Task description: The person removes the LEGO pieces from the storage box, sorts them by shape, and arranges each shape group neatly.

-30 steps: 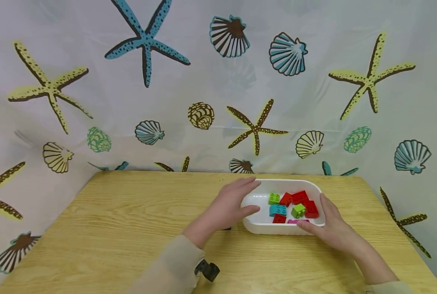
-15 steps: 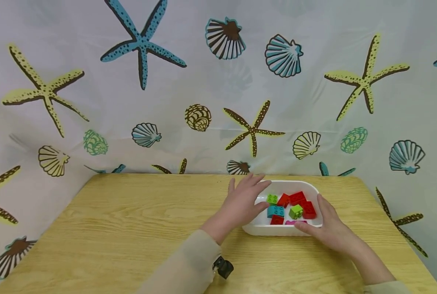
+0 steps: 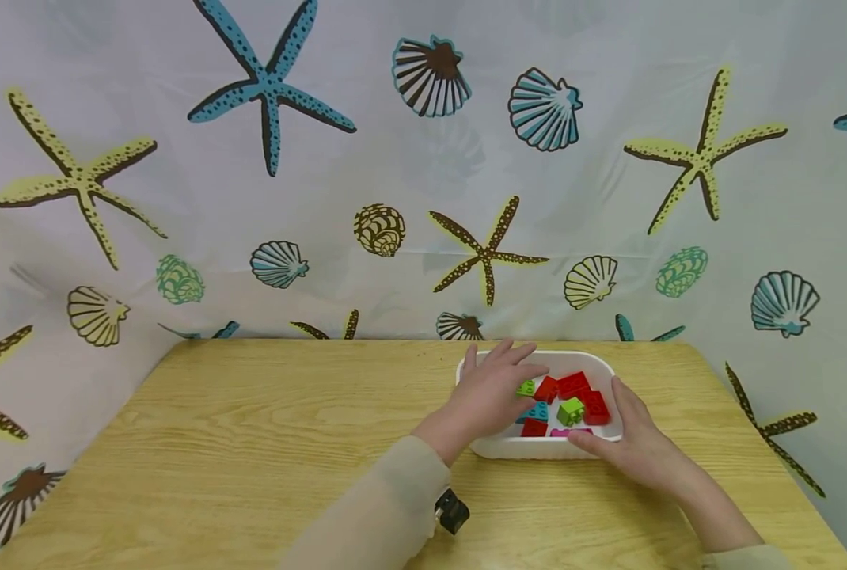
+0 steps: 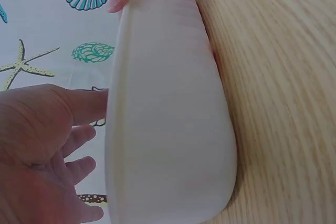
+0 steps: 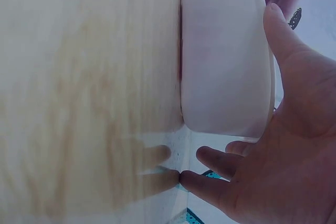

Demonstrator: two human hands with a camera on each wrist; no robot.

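Note:
A white plastic bin (image 3: 530,449) with toy building bricks inside stands on the wooden table. Over its left part hovers my left hand (image 3: 484,400), fingers spread and holding nothing, partly covering a blue brick (image 3: 537,410) and a light green brick (image 3: 526,388). My right hand (image 3: 644,451) holds the bin's right end, thumb on the near rim and fingers along the end wall. Uncovered in the bin lie several red bricks (image 3: 574,385), another light green brick (image 3: 571,412) and a pink piece (image 3: 560,433) by the near wall.
The wooden table (image 3: 252,443) reaches back to a white curtain (image 3: 366,119) printed with starfish and shells. A small black device (image 3: 452,511) sits at my left wrist.
My left hand has moved right, from the bin's left end to above the bricks. The right hand stays at the bin's right end. The view has shifted slightly.

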